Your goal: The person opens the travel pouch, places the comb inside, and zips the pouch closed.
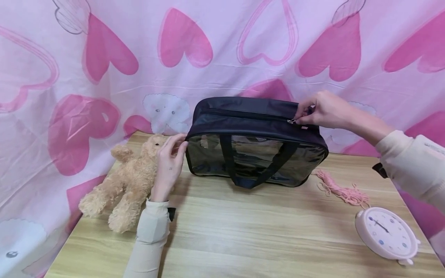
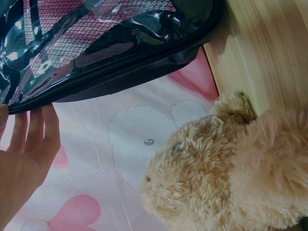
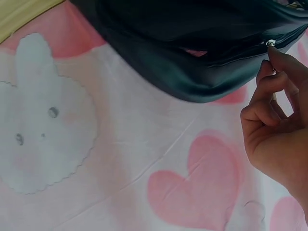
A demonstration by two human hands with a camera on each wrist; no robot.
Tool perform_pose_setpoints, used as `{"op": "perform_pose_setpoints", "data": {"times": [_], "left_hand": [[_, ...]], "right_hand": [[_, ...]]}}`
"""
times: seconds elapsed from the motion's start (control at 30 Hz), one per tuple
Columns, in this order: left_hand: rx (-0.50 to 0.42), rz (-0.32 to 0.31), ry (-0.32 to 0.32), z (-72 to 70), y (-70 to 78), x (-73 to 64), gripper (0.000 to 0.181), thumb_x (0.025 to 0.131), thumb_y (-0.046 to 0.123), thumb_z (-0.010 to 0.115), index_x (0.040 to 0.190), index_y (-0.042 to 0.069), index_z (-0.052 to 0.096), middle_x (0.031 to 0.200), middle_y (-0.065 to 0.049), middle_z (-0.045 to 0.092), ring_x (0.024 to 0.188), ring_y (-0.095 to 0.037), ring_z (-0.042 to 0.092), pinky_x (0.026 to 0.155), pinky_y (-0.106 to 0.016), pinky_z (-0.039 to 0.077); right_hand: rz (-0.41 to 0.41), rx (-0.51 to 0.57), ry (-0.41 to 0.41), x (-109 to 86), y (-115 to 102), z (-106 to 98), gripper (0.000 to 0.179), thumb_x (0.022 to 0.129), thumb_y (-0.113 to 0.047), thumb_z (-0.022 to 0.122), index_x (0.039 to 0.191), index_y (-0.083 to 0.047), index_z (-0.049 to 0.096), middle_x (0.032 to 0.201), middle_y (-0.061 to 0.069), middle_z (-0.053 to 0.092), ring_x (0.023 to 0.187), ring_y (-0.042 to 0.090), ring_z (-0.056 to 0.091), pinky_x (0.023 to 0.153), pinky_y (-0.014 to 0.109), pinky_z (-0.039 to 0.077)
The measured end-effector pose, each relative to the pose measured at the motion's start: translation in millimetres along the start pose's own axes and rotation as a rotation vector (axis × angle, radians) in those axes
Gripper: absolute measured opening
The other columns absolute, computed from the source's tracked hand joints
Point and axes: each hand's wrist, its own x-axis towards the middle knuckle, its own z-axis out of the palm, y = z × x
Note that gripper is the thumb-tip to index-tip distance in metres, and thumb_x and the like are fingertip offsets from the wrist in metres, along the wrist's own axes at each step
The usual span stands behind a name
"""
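Note:
A black zippered bag (image 1: 257, 131) with a clear front panel and a strap handle (image 1: 252, 183) stands upright on the table. At its top right, my right hand (image 1: 326, 110) pinches the zipper pull (image 1: 291, 121) between thumb and forefinger. The right wrist view shows that zipper pull (image 3: 271, 43) at the fingertips and a gap in the zipper beside it. My left hand (image 1: 170, 158) pinches the bag's upper left edge, thumb in front and fingers behind. In the left wrist view, the fingers (image 2: 36, 127) partly disappear behind the dark edge.
Left of the bag lies a tan teddy bear (image 1: 130, 185), close beside my left forearm. A pink yarn bundle (image 1: 342, 189) and a pink alarm clock (image 1: 387, 233) are on the right of the wooden table (image 1: 243, 239). A heart-patterned curtain (image 1: 222, 77) hangs behind.

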Motion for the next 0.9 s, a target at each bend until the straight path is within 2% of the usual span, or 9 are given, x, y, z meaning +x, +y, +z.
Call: {"op": "perform_pose_setpoints", "data": {"times": [0.13, 0.47, 0.73, 0.9], "left_hand": [[0.008, -0.007, 0.004, 0.5, -0.6, -0.4, 0.019, 0.092, 0.004, 0.061, 0.110, 0.004, 0.067, 0.097, -0.007, 0.065, 0.084, -0.019, 0.062, 0.076, -0.021, 0.051], [-0.005, 0.001, 0.010, 0.4, 0.1, -0.4, 0.021, 0.091, 0.001, 0.061, 0.111, 0.004, 0.067, 0.099, -0.009, 0.065, 0.087, -0.020, 0.061, 0.077, -0.019, 0.049], [-0.008, 0.022, 0.020, -4.1, -3.3, -0.8, 0.020, 0.091, 0.002, 0.061, 0.111, 0.003, 0.067, 0.098, -0.009, 0.065, 0.085, -0.018, 0.061, 0.077, -0.021, 0.050], [0.005, 0.022, 0.033, -8.0, -2.3, -1.0, 0.020, 0.090, -0.001, 0.062, 0.109, 0.002, 0.067, 0.096, -0.010, 0.065, 0.083, -0.017, 0.059, 0.076, -0.019, 0.050]], "right_hand": [[0.052, 0.013, -0.014, -11.7, 8, -3, 0.018, 0.076, -0.001, 0.075, 0.073, -0.019, 0.073, 0.066, -0.009, 0.064, 0.061, 0.009, 0.054, 0.048, 0.019, 0.040], [0.165, -0.034, -0.018, -32.8, 22, -6, 0.016, 0.077, -0.005, 0.076, 0.074, -0.021, 0.073, 0.069, -0.007, 0.066, 0.065, 0.009, 0.057, 0.050, 0.022, 0.043], [0.221, 0.032, 0.034, -55.9, 39, -2, 0.014, 0.075, -0.003, 0.077, 0.075, -0.015, 0.072, 0.073, -0.004, 0.067, 0.056, 0.006, 0.058, 0.048, 0.020, 0.045], [0.233, 0.084, 0.034, -62.1, 44, 0, 0.015, 0.076, -0.004, 0.078, 0.077, -0.018, 0.072, 0.075, -0.005, 0.066, 0.056, 0.009, 0.059, 0.047, 0.022, 0.047]]}}
